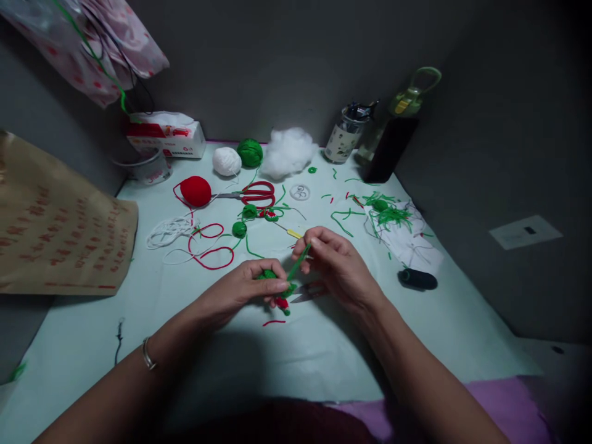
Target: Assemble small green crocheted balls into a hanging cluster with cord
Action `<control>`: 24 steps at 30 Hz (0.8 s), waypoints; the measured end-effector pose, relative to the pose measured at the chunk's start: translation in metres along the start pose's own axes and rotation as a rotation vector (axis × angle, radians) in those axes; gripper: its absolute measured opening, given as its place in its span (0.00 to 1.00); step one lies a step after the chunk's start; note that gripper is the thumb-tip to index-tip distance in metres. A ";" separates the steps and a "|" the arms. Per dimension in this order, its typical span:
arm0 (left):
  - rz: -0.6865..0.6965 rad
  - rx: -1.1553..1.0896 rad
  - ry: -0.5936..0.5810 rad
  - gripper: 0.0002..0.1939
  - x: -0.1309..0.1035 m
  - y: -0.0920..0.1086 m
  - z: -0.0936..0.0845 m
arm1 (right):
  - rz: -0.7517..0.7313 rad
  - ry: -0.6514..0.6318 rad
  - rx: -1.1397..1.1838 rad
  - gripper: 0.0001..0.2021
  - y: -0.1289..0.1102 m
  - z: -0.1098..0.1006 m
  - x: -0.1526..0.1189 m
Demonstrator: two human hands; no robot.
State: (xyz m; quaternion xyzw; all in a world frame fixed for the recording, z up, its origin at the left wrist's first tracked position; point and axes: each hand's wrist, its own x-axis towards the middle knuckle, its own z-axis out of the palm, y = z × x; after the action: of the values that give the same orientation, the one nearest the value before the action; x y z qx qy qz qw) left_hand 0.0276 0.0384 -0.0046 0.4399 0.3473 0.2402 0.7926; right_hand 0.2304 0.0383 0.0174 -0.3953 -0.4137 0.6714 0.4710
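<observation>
My left hand [261, 280] pinches a small green and red crocheted piece [282, 302] just above the table. A green strand of yarn [300, 261] runs up from that piece to my right hand [335, 262], whose thumb and forefinger are closed on it. Below my right fingers, small scissors [303, 295] show their blades; my hand partly hides their handles, and I cannot tell whether it touches them. A short red yarn scrap [274, 322] lies in front of the piece. Past my hands lies a yellow-handled hook [293, 233].
Red-handled scissors [258, 195], a red yarn ball [196, 191], a white yarn ball [226, 161] and white stuffing [289, 151] lie farther back. At right are green yarn scraps [393, 213], a dark cylinder [417, 279] and a tall bottle [391, 139]. A paper bag [65, 222] stands left.
</observation>
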 end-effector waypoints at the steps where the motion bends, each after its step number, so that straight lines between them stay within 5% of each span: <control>1: 0.001 -0.005 -0.016 0.11 0.000 0.000 0.001 | 0.063 -0.068 0.051 0.13 0.000 0.001 -0.001; 4: -0.006 0.013 -0.110 0.10 0.000 0.000 0.003 | 0.166 -0.204 0.162 0.11 -0.002 0.004 -0.002; 7: -0.026 0.050 -0.165 0.10 -0.001 0.000 0.003 | 0.131 -0.139 0.226 0.10 -0.005 0.002 -0.003; 24: 0.095 -0.190 0.168 0.19 -0.001 0.004 0.002 | 0.011 0.053 0.113 0.12 -0.008 -0.008 0.002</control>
State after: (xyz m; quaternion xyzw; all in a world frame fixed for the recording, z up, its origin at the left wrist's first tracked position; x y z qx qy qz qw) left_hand 0.0276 0.0387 0.0001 0.3572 0.3671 0.3454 0.7864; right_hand 0.2397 0.0433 0.0218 -0.3881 -0.3604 0.6854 0.4996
